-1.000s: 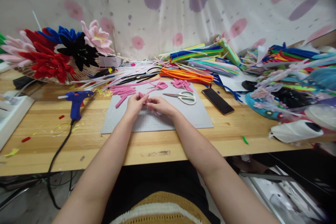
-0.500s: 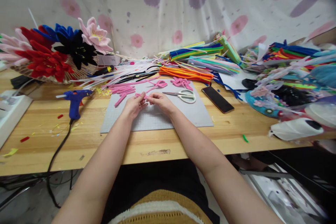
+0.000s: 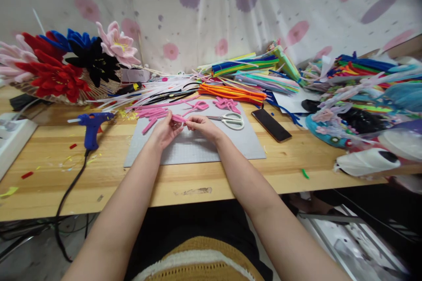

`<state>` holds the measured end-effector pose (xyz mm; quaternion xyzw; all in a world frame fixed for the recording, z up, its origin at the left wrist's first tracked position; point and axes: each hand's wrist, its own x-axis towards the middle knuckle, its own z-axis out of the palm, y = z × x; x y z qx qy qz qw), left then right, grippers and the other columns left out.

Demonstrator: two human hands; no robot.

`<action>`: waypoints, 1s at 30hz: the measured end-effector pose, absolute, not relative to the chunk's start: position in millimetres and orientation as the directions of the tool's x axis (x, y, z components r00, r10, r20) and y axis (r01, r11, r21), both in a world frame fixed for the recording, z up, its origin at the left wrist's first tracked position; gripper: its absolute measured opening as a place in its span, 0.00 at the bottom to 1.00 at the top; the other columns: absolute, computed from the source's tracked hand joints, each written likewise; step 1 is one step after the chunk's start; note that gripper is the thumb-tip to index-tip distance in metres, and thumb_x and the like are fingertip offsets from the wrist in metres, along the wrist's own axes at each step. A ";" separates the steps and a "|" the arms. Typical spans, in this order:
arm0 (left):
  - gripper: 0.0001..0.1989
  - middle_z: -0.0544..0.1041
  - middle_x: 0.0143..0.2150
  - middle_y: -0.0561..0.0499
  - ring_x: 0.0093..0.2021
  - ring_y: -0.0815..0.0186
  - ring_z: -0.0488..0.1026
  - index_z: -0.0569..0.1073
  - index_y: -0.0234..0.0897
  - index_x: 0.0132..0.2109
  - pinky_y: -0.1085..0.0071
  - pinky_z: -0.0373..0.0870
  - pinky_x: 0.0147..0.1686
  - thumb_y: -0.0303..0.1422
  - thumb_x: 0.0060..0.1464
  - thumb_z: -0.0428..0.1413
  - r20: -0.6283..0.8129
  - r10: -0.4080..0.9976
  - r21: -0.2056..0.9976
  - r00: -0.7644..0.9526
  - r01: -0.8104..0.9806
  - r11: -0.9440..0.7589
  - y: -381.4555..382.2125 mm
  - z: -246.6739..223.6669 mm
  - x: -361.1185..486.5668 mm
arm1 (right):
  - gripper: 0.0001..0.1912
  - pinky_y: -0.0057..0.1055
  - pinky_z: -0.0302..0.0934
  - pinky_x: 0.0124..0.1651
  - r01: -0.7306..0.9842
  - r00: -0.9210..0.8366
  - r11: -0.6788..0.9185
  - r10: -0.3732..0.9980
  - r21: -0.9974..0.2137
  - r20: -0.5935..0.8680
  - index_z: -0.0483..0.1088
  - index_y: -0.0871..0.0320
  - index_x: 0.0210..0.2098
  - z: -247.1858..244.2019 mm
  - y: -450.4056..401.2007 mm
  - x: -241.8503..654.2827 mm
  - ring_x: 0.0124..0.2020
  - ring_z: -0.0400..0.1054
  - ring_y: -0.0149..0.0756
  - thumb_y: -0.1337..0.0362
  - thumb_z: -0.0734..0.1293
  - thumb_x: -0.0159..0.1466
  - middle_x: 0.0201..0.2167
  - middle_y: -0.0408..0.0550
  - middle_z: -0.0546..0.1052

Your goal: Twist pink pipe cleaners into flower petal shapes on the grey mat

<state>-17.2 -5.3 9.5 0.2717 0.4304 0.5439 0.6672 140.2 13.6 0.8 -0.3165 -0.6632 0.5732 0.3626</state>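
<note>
Between my two hands a pink pipe cleaner piece (image 3: pixel 179 118) is held above the grey mat (image 3: pixel 191 153). My left hand (image 3: pixel 168 130) grips its left end between thumb and fingers. At its right end my right hand (image 3: pixel 201 125) pinches it with the fingertips. Cut pink pipe cleaners (image 3: pixel 153 113) lie at the mat's upper left. Behind my hands rest a pink looped shape (image 3: pixel 200 105) and a bundled pink shape (image 3: pixel 227 105). Scissors with pale handles (image 3: pixel 233 121) lie just right of my right hand, their blades pointing left.
A blue glue gun (image 3: pixel 92 128) with a black cord stands at the left, near a white power strip (image 3: pixel 16 140). Fuzzy flowers (image 3: pixel 59 77) fill the back left. To the right are a phone (image 3: pixel 271 125), a white thread spool (image 3: pixel 367 161) and pipe cleaner bundles (image 3: pixel 232 93).
My hands have moved slightly apart, and more of the pink piece shows between them. The whole view has shifted slightly.
</note>
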 end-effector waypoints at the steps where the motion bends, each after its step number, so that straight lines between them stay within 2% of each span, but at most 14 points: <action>1: 0.13 0.72 0.24 0.52 0.24 0.74 0.70 0.71 0.32 0.29 0.77 0.71 0.25 0.40 0.46 0.59 -0.237 0.971 0.862 -0.005 -0.462 0.208 -5.1 8.6 -18.9 | 0.17 0.25 0.54 0.31 0.017 -0.542 0.141 0.833 -0.990 0.109 0.67 0.60 0.28 1.5 13.2 141.1 0.26 0.59 0.26 0.51 0.66 0.53 0.23 0.40 0.66; 6: 0.16 0.72 0.24 0.53 0.23 0.72 0.69 0.71 0.32 0.28 0.75 0.70 0.24 0.40 0.37 0.63 -0.024 0.990 0.977 -0.136 -0.213 -0.006 -6.3 2.8 -19.3 | 0.16 0.26 0.55 0.35 0.113 -0.538 0.206 0.835 -0.972 0.114 0.68 0.61 0.29 -3.6 13.0 135.4 0.28 0.62 0.27 0.52 0.64 0.55 0.24 0.43 0.70; 9: 0.17 0.72 0.24 0.54 0.24 0.71 0.70 0.72 0.33 0.32 0.74 0.69 0.23 0.38 0.34 0.64 0.050 0.986 0.981 -0.162 -0.178 -0.079 -7.6 1.1 -15.1 | 0.14 0.26 0.55 0.33 0.205 -0.478 0.299 0.861 -0.932 0.171 0.68 0.61 0.27 -10.6 13.7 128.2 0.27 0.62 0.28 0.55 0.63 0.56 0.24 0.43 0.71; 13: 0.19 0.74 0.28 0.53 0.27 0.70 0.71 0.71 0.34 0.34 0.74 0.69 0.27 0.35 0.31 0.65 0.050 0.989 0.964 -0.138 -0.251 -0.084 -9.1 -0.8 -10.5 | 0.09 0.26 0.55 0.34 0.295 -0.348 0.319 0.914 -0.901 0.210 0.67 0.58 0.32 -16.0 11.8 121.3 0.28 0.64 0.28 0.59 0.62 0.57 0.26 0.42 0.72; 16: 0.18 0.74 0.27 0.52 0.27 0.70 0.71 0.72 0.32 0.32 0.73 0.68 0.27 0.35 0.30 0.65 0.009 0.993 0.978 -0.116 -0.205 -0.033 -10.5 -3.6 -10.1 | 0.08 0.25 0.55 0.34 0.348 -0.306 0.305 0.931 -0.887 0.200 0.65 0.56 0.34 -17.5 9.2 119.1 0.28 0.64 0.28 0.61 0.64 0.55 0.27 0.40 0.72; 18: 0.18 0.73 0.25 0.52 0.26 0.69 0.70 0.72 0.32 0.31 0.73 0.68 0.26 0.36 0.30 0.65 0.027 0.994 0.991 -0.110 -0.125 -0.041 -10.8 -5.6 -12.4 | 0.07 0.25 0.54 0.33 0.360 -0.323 0.307 0.927 -0.881 0.191 0.64 0.57 0.33 -17.2 8.3 119.4 0.27 0.63 0.27 0.61 0.63 0.55 0.25 0.39 0.71; 21: 0.16 0.71 0.25 0.52 0.27 0.68 0.68 0.72 0.34 0.33 0.75 0.66 0.24 0.40 0.38 0.61 0.138 0.982 0.990 -0.130 -0.008 -0.140 -11.1 -6.8 -20.3 | 0.10 0.25 0.51 0.31 0.322 -0.384 0.312 0.906 -0.894 0.178 0.65 0.59 0.29 -12.9 8.7 123.4 0.24 0.58 0.27 0.58 0.61 0.57 0.21 0.39 0.67; 24: 0.12 0.69 0.26 0.52 0.25 0.70 0.65 0.72 0.36 0.32 0.76 0.62 0.23 0.42 0.47 0.54 0.282 0.954 0.943 -0.097 0.210 -0.257 -13.2 -4.3 -29.6 | 0.15 0.25 0.48 0.29 0.237 -0.424 0.283 0.891 -0.930 0.163 0.65 0.60 0.26 -4.8 9.3 130.6 0.23 0.53 0.26 0.54 0.60 0.56 0.20 0.39 0.63; 26: 0.11 0.69 0.26 0.52 0.25 0.70 0.64 0.72 0.37 0.31 0.75 0.59 0.24 0.40 0.50 0.52 0.363 0.932 0.852 0.012 0.400 -0.337 -15.9 -1.4 -33.4 | 0.16 0.26 0.46 0.28 0.201 -0.422 0.247 0.895 -0.948 0.144 0.65 0.61 0.23 -0.2 9.5 135.5 0.23 0.51 0.26 0.53 0.61 0.55 0.19 0.39 0.61; 30: 0.10 0.69 0.25 0.53 0.25 0.68 0.61 0.71 0.39 0.31 0.73 0.55 0.26 0.41 0.50 0.52 0.387 0.902 0.685 0.191 0.595 -0.420 -20.2 1.9 -33.0 | 0.16 0.26 0.44 0.28 0.197 -0.376 0.209 0.919 -0.958 0.123 0.62 0.60 0.19 2.0 10.9 142.1 0.22 0.49 0.25 0.53 0.63 0.53 0.17 0.38 0.58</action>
